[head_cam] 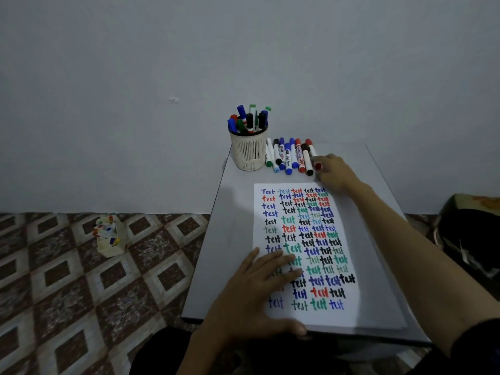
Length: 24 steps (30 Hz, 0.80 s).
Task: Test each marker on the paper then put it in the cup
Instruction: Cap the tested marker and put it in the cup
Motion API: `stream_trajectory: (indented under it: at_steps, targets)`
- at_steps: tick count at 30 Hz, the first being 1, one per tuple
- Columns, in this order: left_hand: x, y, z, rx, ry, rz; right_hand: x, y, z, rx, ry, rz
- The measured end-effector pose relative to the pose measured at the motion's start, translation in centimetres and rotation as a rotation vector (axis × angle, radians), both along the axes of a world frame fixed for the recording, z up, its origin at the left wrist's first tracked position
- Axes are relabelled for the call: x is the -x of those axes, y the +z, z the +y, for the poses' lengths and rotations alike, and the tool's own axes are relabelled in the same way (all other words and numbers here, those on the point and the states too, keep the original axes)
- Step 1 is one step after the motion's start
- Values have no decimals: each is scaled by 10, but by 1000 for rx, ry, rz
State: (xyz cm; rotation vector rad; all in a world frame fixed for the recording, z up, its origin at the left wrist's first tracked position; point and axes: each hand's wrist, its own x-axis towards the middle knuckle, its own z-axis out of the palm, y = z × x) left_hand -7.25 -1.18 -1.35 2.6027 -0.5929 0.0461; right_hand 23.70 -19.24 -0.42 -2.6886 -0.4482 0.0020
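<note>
The bench [238, 201] fills the right half of the frame. The things on it are set out so that each marker has a short way to go. The paper [349, 309] lies lengthwise in the middle, nearest the person. The cup [249, 152] stands at the far left corner, just past the top edge of the paper. The loose markers [288, 158] lie side by side in a row touching the cup's right side. That puts supply, sheet and cup all within one arm's sweep.

The left grip [259, 282] lies flat and spread on the lower left of the paper, fingers straight and thumb at the near edge. It holds nothing. I judge it is there to pin the sheet so it will not slide under a pen stroke.

The right grip [335, 169] reaches to the right end of the row. Its fingertips are narrowed round the near end of the red marker [309, 144], the outermost one. That marker lies on the bench, in line with its neighbours. Taking the end of the row leaves the others undisturbed.

The cup already bristles with capped markers [249, 119], and the paper is crowded with "test" in black, blue, red and green. So the task looks well past halfway, with about nine markers left in the row. The next move will need the cap taken off.

On the tiled floor at the left of the frame stands a small box [109, 235] of other pens. A dark bag [470, 239] sits at the right edge.
</note>
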Motion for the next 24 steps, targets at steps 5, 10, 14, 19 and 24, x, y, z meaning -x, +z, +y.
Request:
stream_trajectory:
  at_steps: [5, 10, 14, 19, 24]
  targets:
    - [0, -2, 1, -1, -2, -2, 11, -11, -8, -129, -26, -192]
    - [0, -6, 1, 5, 5, -30, 20, -8, -13, -318, -168, -242]
    - [-1, -8, 1, 57, 20, -30, 39, 8, -27, -649, -292, -362]
    - [-1, -9, 1, 304, 191, 1, 102, 47, -41, -1229, -156, -289]
    - [1, -12, 2, 493, 288, -99, 193, 48, -34, -1238, 43, 60]
